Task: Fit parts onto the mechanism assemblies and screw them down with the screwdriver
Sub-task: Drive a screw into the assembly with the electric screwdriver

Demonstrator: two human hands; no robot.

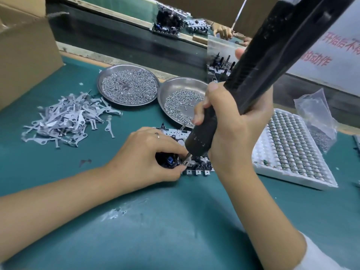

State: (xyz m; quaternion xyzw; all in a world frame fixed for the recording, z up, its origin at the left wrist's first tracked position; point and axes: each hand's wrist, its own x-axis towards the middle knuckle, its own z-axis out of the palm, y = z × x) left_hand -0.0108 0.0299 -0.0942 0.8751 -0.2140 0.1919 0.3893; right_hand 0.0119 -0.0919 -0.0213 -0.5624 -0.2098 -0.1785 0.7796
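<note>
A black electric screwdriver [243, 90] is gripped in the right hand [231, 121], fingers wrapped round its barrel, its tip set down on a black-and-white mechanism assembly [196, 164] lying on the green-covered table [175, 221]. The assembly is pinched by the left hand [148, 154] — fingertips beside the tip. Two round steel dishes of screws [128, 84] sit behind.

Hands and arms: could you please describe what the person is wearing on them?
The left hand wears a thin ring on one finger, and its forearm is bare. The right hand has no glove; a white sleeve shows near that elbow.
</note>
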